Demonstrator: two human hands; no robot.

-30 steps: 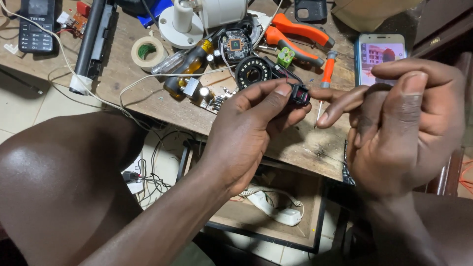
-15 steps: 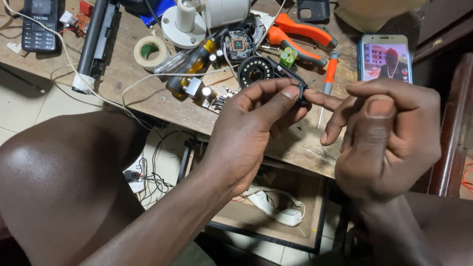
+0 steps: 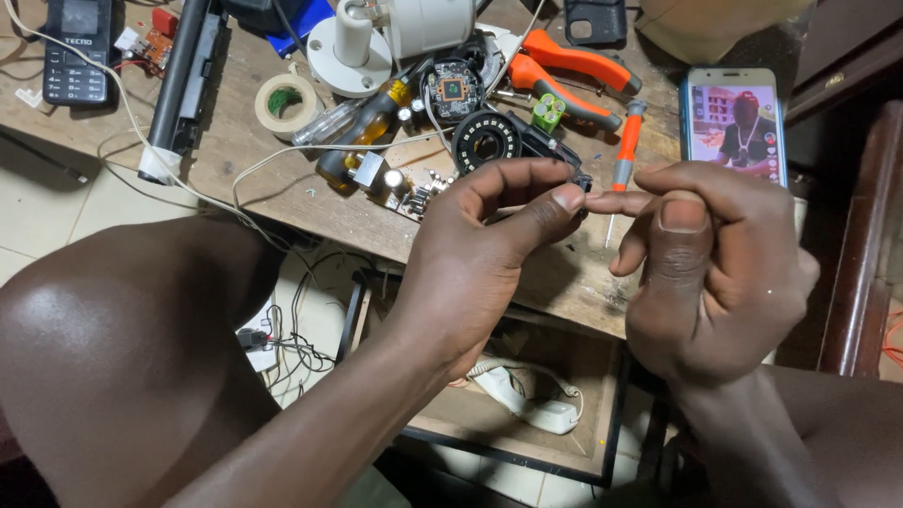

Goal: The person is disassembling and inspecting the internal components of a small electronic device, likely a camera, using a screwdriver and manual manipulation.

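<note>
Head view: left hand (image 3: 480, 259) pinches a small dark part (image 3: 580, 182) between thumb and forefinger, just above the wooden bench (image 3: 564, 273). Right hand (image 3: 715, 273), at 3 o'clock from it, has fingertips narrowed onto the same part. Orange-handled screwdriver (image 3: 625, 150) lies at 12 o'clock, phone (image 3: 732, 122) at 1.
</note>
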